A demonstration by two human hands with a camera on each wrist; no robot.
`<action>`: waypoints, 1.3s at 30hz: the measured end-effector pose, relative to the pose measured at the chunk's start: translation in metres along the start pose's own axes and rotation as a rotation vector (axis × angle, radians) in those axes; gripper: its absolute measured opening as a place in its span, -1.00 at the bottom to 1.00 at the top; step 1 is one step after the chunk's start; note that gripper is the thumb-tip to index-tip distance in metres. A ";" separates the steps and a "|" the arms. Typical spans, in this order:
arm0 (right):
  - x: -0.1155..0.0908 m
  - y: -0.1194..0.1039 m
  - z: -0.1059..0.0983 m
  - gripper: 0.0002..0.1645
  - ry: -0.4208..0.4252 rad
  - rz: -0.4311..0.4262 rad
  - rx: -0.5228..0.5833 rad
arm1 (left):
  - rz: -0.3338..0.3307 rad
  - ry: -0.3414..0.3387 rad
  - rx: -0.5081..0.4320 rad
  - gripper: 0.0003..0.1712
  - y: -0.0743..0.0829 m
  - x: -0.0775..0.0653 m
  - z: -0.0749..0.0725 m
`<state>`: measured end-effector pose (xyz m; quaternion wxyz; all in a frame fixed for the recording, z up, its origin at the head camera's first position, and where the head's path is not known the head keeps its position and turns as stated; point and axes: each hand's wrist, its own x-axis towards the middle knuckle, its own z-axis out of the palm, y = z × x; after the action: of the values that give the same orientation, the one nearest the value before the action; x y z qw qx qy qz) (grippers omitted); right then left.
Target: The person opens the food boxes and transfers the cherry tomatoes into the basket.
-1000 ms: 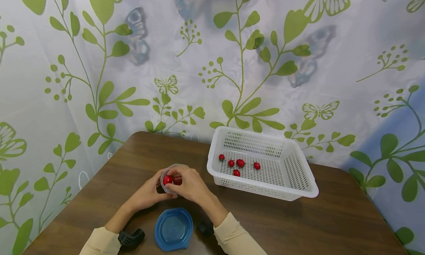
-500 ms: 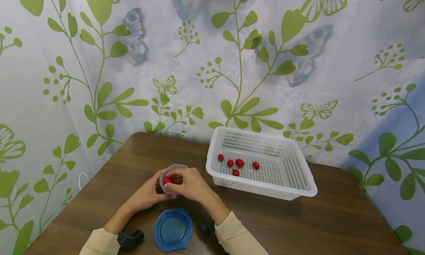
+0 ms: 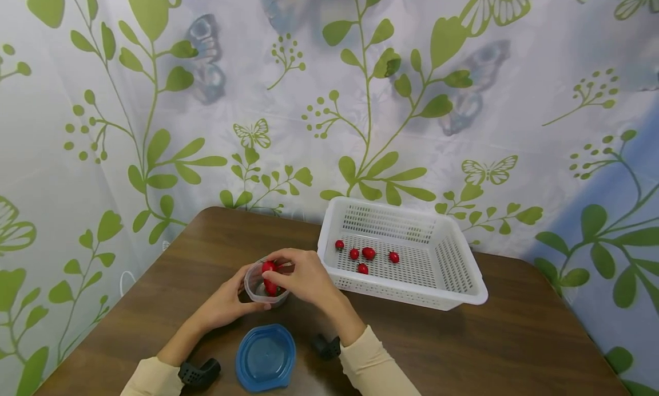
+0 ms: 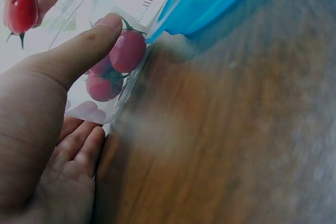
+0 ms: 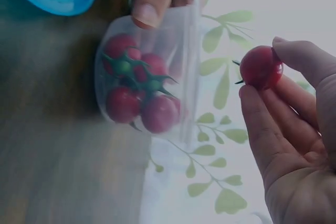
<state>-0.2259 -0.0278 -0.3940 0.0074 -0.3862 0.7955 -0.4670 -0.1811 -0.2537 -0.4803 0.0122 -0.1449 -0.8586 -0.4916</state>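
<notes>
My left hand (image 3: 226, 304) grips a small clear plastic container (image 5: 157, 38) around its side, the thumb pressed near the rim. Several cherry tomatoes (image 5: 123, 104) with green stems lie inside it. Just outside the container's mouth, my right hand (image 3: 308, 274) pinches one cherry tomato (image 5: 260, 68) between thumb and fingertips, its stem pointing toward the container in the right wrist view. The same held tomato (image 4: 22, 11) shows at the upper left of the left wrist view. Close in front of the hands lies a blue plastic lid (image 3: 265, 359).
A white perforated basket (image 3: 399, 293) stands on the brown wooden table (image 3: 515, 339) to the right, with several cherry tomatoes (image 3: 368, 253) on its bottom. Behind the table hangs a leaf-patterned cloth (image 3: 329, 98). Black wrist devices (image 3: 199, 374) sit below both hands.
My right hand has drawn up and rightward from inside the container, the pinched tomato now at its mouth. The left hand keeps its grip on the container. The head view has shifted slightly.
</notes>
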 end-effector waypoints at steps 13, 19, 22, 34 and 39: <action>-0.004 -0.003 -0.030 -0.62 0.121 -0.049 0.023 | -0.007 0.006 0.005 0.05 0.001 0.000 -0.002; -0.006 0.000 -0.043 -0.60 0.182 -0.022 0.013 | 0.007 0.015 0.009 0.06 0.000 0.000 -0.001; -0.008 0.003 -0.050 -0.60 0.216 0.006 0.013 | 0.024 0.014 0.007 0.05 -0.001 0.000 -0.001; -0.015 0.019 -0.075 -0.60 0.355 0.084 -0.023 | 0.048 0.013 0.011 0.04 -0.001 0.001 -0.001; -0.016 0.027 -0.083 -0.57 0.389 0.099 -0.022 | 0.048 0.014 0.011 0.04 0.000 0.002 0.000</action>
<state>-0.2621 0.0501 -0.3731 -0.1278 -0.2491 0.8049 -0.5232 -0.1831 -0.2537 -0.4800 0.0308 -0.1618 -0.8576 -0.4873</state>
